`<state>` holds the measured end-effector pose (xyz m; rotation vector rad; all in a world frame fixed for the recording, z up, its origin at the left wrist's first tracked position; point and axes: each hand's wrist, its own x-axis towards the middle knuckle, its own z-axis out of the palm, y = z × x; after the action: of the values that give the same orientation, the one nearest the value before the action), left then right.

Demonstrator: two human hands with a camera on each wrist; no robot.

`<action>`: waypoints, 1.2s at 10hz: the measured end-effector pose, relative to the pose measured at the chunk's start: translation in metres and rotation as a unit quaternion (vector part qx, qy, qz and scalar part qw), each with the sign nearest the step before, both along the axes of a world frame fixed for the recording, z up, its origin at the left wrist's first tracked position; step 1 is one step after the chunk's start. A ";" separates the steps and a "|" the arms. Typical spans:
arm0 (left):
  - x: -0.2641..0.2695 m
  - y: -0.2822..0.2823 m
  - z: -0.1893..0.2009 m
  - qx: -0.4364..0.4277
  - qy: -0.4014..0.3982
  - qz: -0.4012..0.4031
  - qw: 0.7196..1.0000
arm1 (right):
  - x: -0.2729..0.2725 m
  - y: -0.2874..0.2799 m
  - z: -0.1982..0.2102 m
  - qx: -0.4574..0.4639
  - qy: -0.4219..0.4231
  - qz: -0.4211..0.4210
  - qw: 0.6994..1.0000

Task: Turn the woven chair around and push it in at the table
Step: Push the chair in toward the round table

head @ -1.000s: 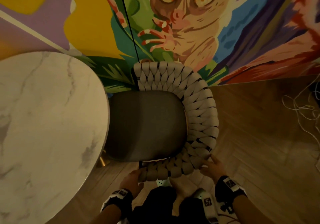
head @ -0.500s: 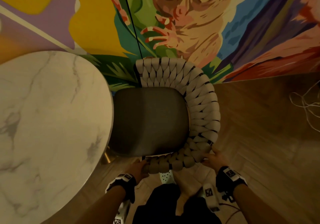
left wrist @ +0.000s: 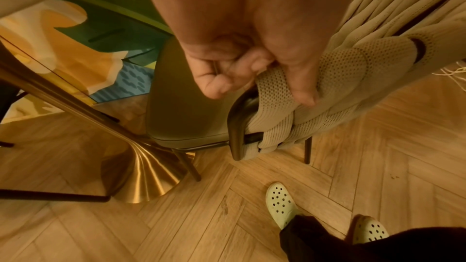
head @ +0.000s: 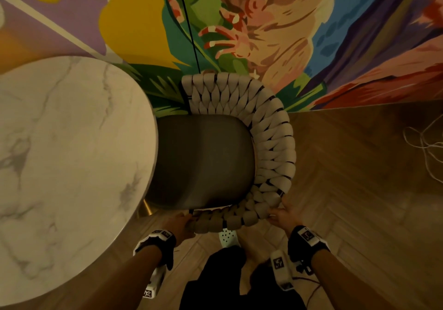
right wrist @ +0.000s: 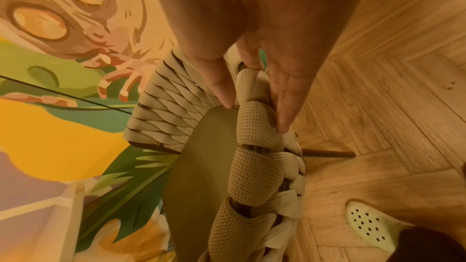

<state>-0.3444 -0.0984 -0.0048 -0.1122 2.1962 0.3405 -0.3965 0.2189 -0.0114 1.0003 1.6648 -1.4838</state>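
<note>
1. Head view: the beige woven-backed chair with a grey cushioned seat (head: pixel 203 161) stands with its seat front tucked under the round white marble table (head: pixel 72 165).
2. Left hand (head: pixel 182 224) curls around the backrest's end.
3. Right hand (head: pixel 284 215) clasps the woven rim between thumb and straight fingers (right wrist: pixel 287 95).

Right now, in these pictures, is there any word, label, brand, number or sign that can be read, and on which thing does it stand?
No readable word, brand or number shows in any view.
Wristbands behind the left hand and right hand: square black-and-white marker patterns, which are codes, not text.
Wall mural: a painted animal and leaves, no lettering.
Woven chair, marble table and pale clog: no label or logo visible.
</note>
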 end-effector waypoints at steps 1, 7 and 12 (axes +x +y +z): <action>0.004 -0.007 -0.002 -0.006 -0.016 -0.004 1.000 | 0.006 -0.005 -0.002 -0.008 0.000 0.007 1.000; 0.003 -0.007 0.000 -0.061 0.028 -0.007 0.998 | -0.017 -0.002 0.000 0.112 0.107 0.275 0.949; -0.001 0.017 -0.008 0.011 0.016 0.004 1.000 | -0.038 -0.013 -0.006 0.334 0.182 0.722 0.578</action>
<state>-0.3450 -0.0814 -0.0131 -0.1041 2.2231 0.3726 -0.4343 0.2056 -0.0171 -0.5900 2.3163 0.1577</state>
